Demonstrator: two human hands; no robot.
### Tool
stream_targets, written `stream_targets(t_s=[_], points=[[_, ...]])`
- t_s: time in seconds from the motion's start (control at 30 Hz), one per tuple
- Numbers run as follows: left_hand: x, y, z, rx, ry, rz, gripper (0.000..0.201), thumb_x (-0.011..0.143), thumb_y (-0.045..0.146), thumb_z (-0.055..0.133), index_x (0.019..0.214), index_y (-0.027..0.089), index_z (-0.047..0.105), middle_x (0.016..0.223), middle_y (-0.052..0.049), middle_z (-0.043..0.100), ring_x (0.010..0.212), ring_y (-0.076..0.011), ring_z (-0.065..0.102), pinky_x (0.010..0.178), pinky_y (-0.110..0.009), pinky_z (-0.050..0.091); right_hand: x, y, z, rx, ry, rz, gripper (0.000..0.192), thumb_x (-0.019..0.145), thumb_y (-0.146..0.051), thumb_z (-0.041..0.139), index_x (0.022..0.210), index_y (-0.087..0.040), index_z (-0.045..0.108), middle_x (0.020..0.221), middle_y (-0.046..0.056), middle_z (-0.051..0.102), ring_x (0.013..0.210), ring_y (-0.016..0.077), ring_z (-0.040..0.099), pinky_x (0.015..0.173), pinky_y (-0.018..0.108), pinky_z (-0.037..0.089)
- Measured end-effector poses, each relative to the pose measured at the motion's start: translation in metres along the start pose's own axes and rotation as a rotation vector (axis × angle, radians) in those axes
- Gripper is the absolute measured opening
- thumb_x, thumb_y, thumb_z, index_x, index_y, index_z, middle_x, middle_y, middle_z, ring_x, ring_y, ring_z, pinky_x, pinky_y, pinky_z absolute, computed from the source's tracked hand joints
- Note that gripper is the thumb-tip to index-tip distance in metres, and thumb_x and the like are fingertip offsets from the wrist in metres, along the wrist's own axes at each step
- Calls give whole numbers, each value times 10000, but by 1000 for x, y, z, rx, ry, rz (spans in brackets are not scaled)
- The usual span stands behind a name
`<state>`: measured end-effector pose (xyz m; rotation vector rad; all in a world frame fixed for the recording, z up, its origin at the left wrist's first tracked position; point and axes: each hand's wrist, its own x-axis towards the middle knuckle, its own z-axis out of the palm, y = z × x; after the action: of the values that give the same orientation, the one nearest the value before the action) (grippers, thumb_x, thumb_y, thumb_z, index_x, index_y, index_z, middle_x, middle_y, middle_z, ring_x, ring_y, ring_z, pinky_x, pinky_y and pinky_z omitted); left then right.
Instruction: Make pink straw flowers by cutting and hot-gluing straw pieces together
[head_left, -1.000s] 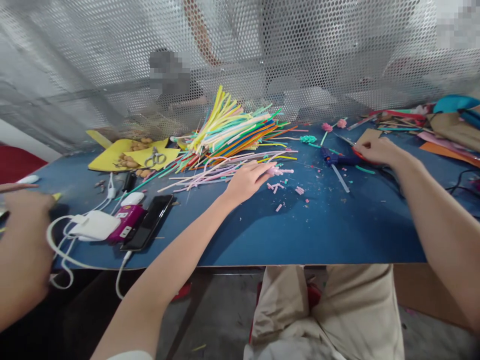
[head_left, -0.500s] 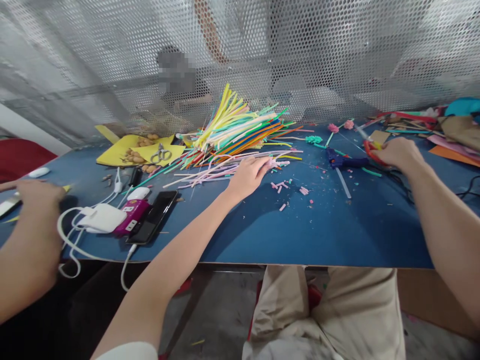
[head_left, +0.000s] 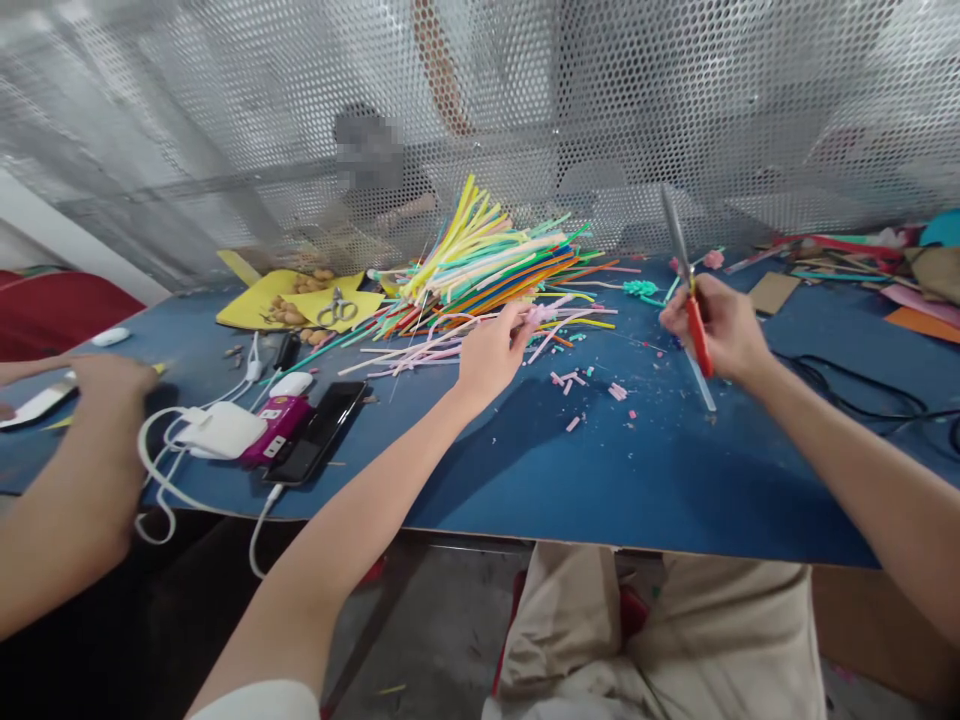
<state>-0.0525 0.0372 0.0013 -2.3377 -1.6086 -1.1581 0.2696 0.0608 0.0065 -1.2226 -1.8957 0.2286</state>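
My left hand [head_left: 495, 350] pinches a small pale pink piece of twisted pipe cleaner [head_left: 541, 314] above the table. Loose pink pipe cleaners [head_left: 442, 340] lie behind that hand, by a large multicoloured bundle [head_left: 491, 260]. My right hand [head_left: 720, 325] is closed around the red-handled scissors [head_left: 697, 320], whose blades point upward and away from me. Beneath it a translucent glue stick [head_left: 703, 385] shows; the glue gun itself is hidden by this hand. Short pink cut pieces [head_left: 574, 380] are scattered between my hands. A green pipe-cleaner shape [head_left: 640, 289] lies farther back.
On the left are a black phone [head_left: 319, 430], a purple power adapter [head_left: 277, 432] with white cables, and another person's arm [head_left: 90, 460]. Small grey scissors [head_left: 337, 308] lie on yellow sheets [head_left: 255, 295]. A black cord [head_left: 855, 385] runs right. A perforated metal screen [head_left: 615, 100] stands behind.
My right hand has lifted the scissors from the table's right side and brought them left over the glue gun, blades up. My left hand still holds the pink piece, with little movement.
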Motion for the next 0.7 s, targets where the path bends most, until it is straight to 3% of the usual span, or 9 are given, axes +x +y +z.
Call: stream_targets(t_s=[0.1, 0.17, 0.3, 0.43, 0.6, 0.7], points=[[-1, 7, -6, -112, 47, -21, 279, 1035, 402, 529, 1249, 232, 586, 1035, -30, 792, 819, -148, 734, 716, -262, 524, -8, -19, 6, 76, -167, -55, 293, 868, -463, 643, 961, -212, 525, 862, 42, 686, 647, 133, 562, 657, 299, 431], [0, 9, -8, -220, 23, -23, 297, 1035, 423, 517, 1244, 217, 564, 1040, -37, 789, 714, -118, 703, 651, -241, 514, -11, -28, 6, 90, -196, -86, 288, 886, -467, 613, 975, -211, 515, 844, 33, 665, 643, 140, 551, 648, 304, 432], [2, 8, -10, -349, -64, 3, 322, 1020, 442, 539, 1224, 195, 571, 992, -41, 780, 608, -91, 623, 576, -227, 463, -14, -32, 7, -153, -83, -220, 350, 821, -521, 664, 903, -219, 508, 822, 50, 631, 697, 185, 554, 615, 317, 389], [3, 6, -11, -301, -96, 54, 345, 1044, 456, 479, 1191, 184, 632, 875, -32, 748, 626, -100, 600, 583, -230, 431, -16, -27, 10, -308, 21, -331, 349, 764, -499, 715, 898, -220, 553, 930, 77, 661, 792, 214, 602, 607, 320, 394], [-1, 9, -11, -112, 30, 123, 371, 1052, 448, 452, 1187, 178, 669, 1003, -79, 755, 803, -155, 675, 721, -270, 488, -18, -23, 17, -350, 80, -373, 350, 779, -486, 702, 961, -205, 601, 1039, 108, 686, 949, 259, 643, 668, 331, 448], [-5, 13, -8, -8, 92, 127, 358, 1042, 446, 475, 1163, 190, 692, 979, -71, 767, 816, -171, 691, 752, -283, 488, -20, -24, 21, -382, 88, -366, 384, 790, -526, 695, 970, -198, 609, 1045, 109, 700, 946, 254, 655, 665, 324, 440]])
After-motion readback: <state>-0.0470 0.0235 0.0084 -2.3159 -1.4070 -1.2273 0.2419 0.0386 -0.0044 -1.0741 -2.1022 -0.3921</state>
